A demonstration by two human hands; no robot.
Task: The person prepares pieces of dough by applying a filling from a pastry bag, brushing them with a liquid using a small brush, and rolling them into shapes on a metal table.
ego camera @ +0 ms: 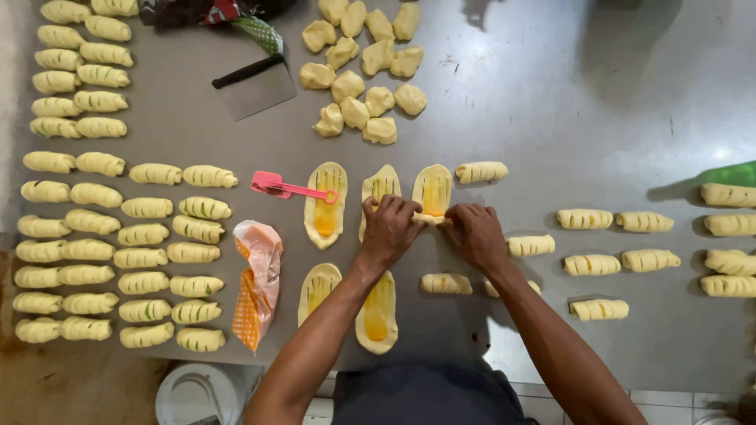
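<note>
Dough oval [432, 191] on the grey steel table [551, 118] (tiled floor below), pinched by left hand [390, 228] and right hand [475, 234].

Both forearms bare, no sleeves in view. Left hand [388, 228] and right hand [475, 234]: no gloves, rings or watch visible. Dark blue-grey garment covers torso at bottom edge.

the worktop [567, 118] is brushed metal, dull grey with fine scratches. the dough pieces [433, 191] look soft, matt and pale, the filling on them glossy yellow. the spatula [287, 187] is smooth pink plastic. the piping bag [257, 282] is thin crinkled plastic film.
</note>
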